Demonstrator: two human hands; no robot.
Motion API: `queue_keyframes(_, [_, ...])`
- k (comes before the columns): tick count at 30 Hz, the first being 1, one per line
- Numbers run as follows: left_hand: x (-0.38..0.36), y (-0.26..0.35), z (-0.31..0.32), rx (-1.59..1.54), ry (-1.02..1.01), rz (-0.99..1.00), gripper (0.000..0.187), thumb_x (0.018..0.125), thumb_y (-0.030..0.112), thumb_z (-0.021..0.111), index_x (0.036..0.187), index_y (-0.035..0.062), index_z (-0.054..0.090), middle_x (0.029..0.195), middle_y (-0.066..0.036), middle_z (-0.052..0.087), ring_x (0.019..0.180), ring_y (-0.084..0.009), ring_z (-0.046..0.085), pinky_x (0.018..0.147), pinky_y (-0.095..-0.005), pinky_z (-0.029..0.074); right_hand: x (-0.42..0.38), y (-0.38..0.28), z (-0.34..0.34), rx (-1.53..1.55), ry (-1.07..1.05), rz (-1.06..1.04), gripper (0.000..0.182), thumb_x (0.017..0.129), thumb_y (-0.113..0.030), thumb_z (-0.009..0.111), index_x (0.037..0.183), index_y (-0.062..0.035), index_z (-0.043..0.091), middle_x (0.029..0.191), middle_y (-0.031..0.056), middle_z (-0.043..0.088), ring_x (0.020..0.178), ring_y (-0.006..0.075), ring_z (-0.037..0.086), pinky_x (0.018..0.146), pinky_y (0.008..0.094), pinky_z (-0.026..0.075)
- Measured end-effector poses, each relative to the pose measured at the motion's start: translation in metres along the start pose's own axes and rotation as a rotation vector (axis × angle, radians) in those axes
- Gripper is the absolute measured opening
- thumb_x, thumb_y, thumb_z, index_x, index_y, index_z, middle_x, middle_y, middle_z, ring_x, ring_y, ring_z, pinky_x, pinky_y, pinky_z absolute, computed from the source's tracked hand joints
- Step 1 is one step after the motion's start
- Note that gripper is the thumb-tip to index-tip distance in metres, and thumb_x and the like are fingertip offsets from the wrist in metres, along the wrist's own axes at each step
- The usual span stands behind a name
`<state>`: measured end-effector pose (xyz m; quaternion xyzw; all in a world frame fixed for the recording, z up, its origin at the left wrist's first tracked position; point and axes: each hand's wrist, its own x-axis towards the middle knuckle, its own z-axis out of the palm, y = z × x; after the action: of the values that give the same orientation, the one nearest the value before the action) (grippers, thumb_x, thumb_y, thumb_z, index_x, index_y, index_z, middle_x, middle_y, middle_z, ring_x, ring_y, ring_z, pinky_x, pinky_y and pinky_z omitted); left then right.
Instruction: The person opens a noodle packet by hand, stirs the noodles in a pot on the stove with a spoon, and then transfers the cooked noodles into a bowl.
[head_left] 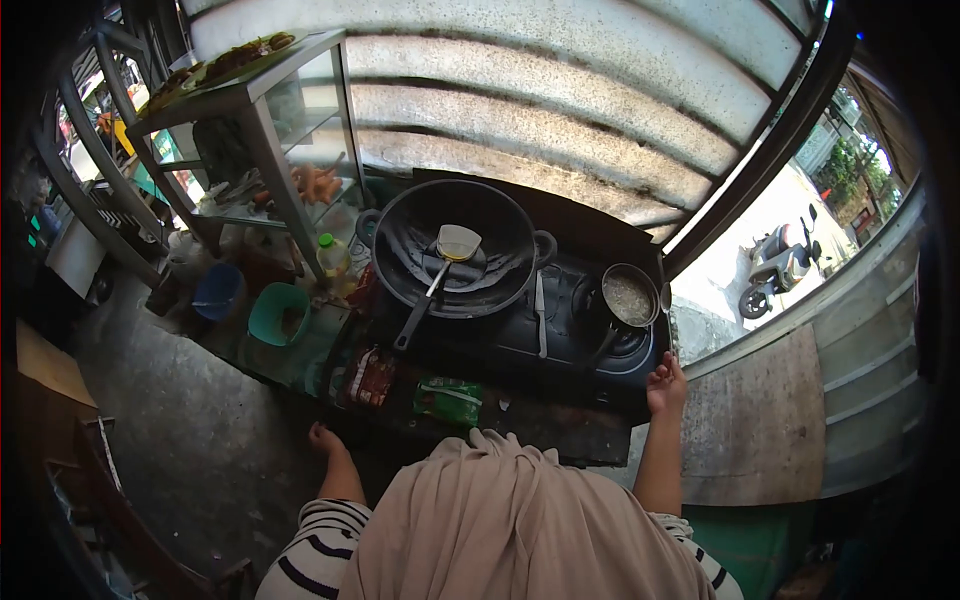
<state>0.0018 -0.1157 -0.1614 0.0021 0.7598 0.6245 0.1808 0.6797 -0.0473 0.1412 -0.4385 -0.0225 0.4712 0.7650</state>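
Note:
My right hand (665,385) is raised at the front right corner of the black gas stove (565,345), fingers partly spread and bent, with nothing visible in it. Low beside the counter's front edge hangs my left hand (323,438), its fingers curled and seemingly holding nothing. On the left burner sits a large dark wok (395,255), with a long-handled spatula (458,243) lying inside. A small pan (632,297) with bubbly liquid stands on the right burner. Between them a knife (541,318) lies on the stove top.
A green packet (447,400) and a red-brown packet (370,377) lie before the stove. To the left are a teal container (279,314), a blue container (219,291), a bottle (332,255) and a glass display case (262,130). A motorbike (780,262) stands outside, right.

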Motion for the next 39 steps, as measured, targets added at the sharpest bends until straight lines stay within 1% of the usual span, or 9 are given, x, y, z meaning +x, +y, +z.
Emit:
queue_keyframes(8, [-0.059,0.020,-0.095,0.413,-0.081,0.083,0.018,0.088,0.011,0.047,0.102,0.0058,0.058,0.088,-0.007,0.063,0.081,-0.0187,0.061,0.074,-0.0312,0.046,-0.075,0.032,0.029,-0.385,-0.490,0.175,0.017,0.090,-0.017,0.054,0.106,-0.0137,0.049,0.086,0.0002,0.060,0.065,0.0096,0.055,0.057,0.0242,0.047])
queue_keyframes(14, [-0.112,0.042,-0.150,0.574,-0.208,0.133,0.017,0.089,0.018,0.051,0.102,0.0095,0.059,0.084,-0.006,0.064,0.080,-0.0181,0.063,0.073,-0.0317,0.048,-0.115,0.080,0.058,-0.579,-0.573,-0.287,0.012,0.097,-0.021,0.041,0.094,-0.0095,0.044,0.064,-0.0005,0.044,0.050,0.0055,0.040,0.045,0.0196,0.037])
queue_keyframes(19, [-0.142,0.040,-0.217,0.822,-0.427,0.173,0.023,0.088,0.027,0.052,0.098,0.0079,0.062,0.075,-0.009,0.065,0.070,-0.0213,0.064,0.067,-0.0341,0.049,-0.170,0.129,0.097,-0.577,-0.670,-0.396,0.014,0.097,-0.018,0.038,0.088,-0.0084,0.044,0.062,-0.0041,0.036,0.050,0.0015,0.031,0.044,0.0171,0.025])
queue_keyframes(26, [-0.116,0.024,-0.283,0.859,-0.314,0.026,0.030,0.088,0.033,0.049,0.091,0.0077,0.065,0.068,-0.009,0.064,0.066,-0.0236,0.064,0.064,-0.0369,0.048,-0.260,0.206,0.141,-0.799,-0.946,-0.460,0.019,0.096,-0.019,0.041,0.081,-0.0091,0.045,0.060,-0.0067,0.036,0.050,0.0016,0.031,0.044,0.0183,0.025])
queue_keyframes(28, [-0.095,0.018,-0.299,0.812,-0.285,-0.015,0.031,0.089,0.034,0.048,0.090,0.0079,0.065,0.067,-0.009,0.063,0.065,-0.0241,0.063,0.063,-0.0369,0.047,-0.287,0.240,0.145,-0.731,-1.043,0.028,0.028,0.096,-0.029,0.040,0.076,-0.0107,0.045,0.058,-0.0069,0.035,0.048,0.0030,0.030,0.043,0.0201,0.025])
queue_keyframes(29, [-0.084,0.015,-0.307,0.808,-0.274,-0.016,0.031,0.089,0.034,0.048,0.090,0.0079,0.065,0.067,-0.009,0.063,0.065,-0.0241,0.063,0.063,-0.0369,0.047,-0.292,0.260,0.145,-0.728,-1.054,0.032,0.028,0.096,-0.029,0.040,0.076,-0.0107,0.045,0.058,-0.0069,0.035,0.048,0.0030,0.030,0.043,0.0201,0.025])
queue_keyframes(31, [-0.056,0.020,-0.323,0.784,-0.287,-0.021,0.032,0.090,0.034,0.046,0.090,0.0085,0.065,0.066,-0.009,0.063,0.063,-0.0244,0.063,0.063,-0.0363,0.047,-0.305,0.307,0.151,-0.784,-0.838,0.607,0.038,0.093,-0.047,0.039,0.073,-0.0138,0.045,0.053,-0.0068,0.033,0.043,0.0053,0.027,0.040,0.0222,0.022])
queue_keyframes(34, [-0.007,0.040,-0.349,0.746,-0.262,-0.061,0.032,0.090,0.033,0.045,0.089,0.0077,0.065,0.064,-0.010,0.061,0.060,-0.0220,0.061,0.062,-0.0346,0.046,-0.316,0.361,0.180,-0.708,-0.646,0.863,0.047,0.087,-0.060,0.037,0.071,-0.0163,0.045,0.049,-0.0071,0.029,0.038,0.0069,0.023,0.038,0.0228,0.018])
queue_keyframes(39, [0.101,0.031,-0.410,0.491,-0.104,-0.128,0.034,0.092,0.034,0.044,0.088,0.0058,0.063,0.058,-0.007,0.057,0.053,-0.0161,0.056,0.054,-0.0312,0.044,-0.296,0.459,0.233,-0.761,-0.672,0.441,0.042,0.087,-0.053,0.047,0.074,-0.0133,0.046,0.052,-0.0039,0.036,0.038,0.0091,0.033,0.036,0.0251,0.025])
